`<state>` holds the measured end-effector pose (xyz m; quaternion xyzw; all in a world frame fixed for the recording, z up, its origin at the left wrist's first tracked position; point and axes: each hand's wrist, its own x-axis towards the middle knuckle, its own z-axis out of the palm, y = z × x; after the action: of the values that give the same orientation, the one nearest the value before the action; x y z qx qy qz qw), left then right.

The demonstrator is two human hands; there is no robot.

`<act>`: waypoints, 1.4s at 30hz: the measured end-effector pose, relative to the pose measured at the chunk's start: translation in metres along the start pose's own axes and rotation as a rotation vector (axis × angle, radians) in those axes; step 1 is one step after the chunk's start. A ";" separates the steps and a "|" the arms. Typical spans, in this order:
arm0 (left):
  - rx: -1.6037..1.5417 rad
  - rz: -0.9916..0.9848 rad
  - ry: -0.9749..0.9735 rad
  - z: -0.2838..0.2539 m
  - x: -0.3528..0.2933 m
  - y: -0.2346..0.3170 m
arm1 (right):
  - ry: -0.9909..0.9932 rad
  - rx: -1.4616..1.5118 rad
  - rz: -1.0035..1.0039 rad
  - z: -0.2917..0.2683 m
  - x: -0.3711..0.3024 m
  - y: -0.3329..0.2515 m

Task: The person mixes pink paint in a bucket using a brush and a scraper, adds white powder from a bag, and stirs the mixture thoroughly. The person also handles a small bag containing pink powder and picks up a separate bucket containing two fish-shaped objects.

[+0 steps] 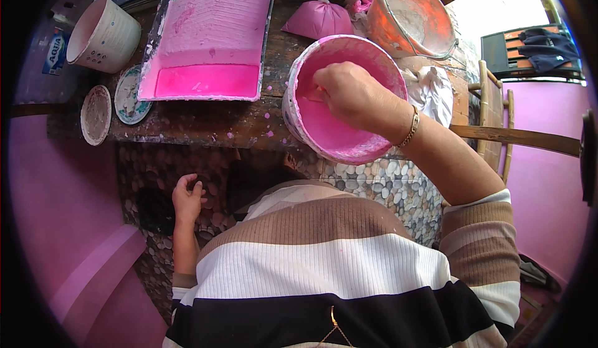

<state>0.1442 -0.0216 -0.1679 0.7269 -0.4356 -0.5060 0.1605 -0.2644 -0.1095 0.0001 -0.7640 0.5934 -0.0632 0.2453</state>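
My right hand is closed over the mouth of a white bucket at the table's front edge. Pink paint fills its lower part. A bit of something pinkish shows by my fingers, but its kind is hidden. Away from the table, my left hand hangs low on the left, fingers loosely bent and apart, with nothing in them. Left of the bucket lies a paint tray, coated in pink, with a bright pink pool at its near end.
Behind the bucket are a tied plastic bag of pink stuff and an orange pail with a wire handle. A white cloth lies to the right. Far left stand a white tub and two round lids. Paint drops spot the wooden table.
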 end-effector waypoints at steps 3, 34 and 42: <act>0.004 0.003 0.014 -0.002 -0.003 0.003 | -0.060 0.027 -0.126 -0.002 -0.017 0.001; 0.042 -0.048 0.000 -0.001 -0.007 0.003 | -0.051 -0.050 0.057 -0.037 -0.021 0.016; 0.058 0.036 0.005 0.008 0.002 0.015 | 0.083 0.006 -0.155 0.002 -0.006 0.019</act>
<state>0.1304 -0.0297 -0.1622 0.7246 -0.4627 -0.4885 0.1494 -0.2821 -0.1071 -0.0092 -0.8037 0.5418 -0.1155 0.2173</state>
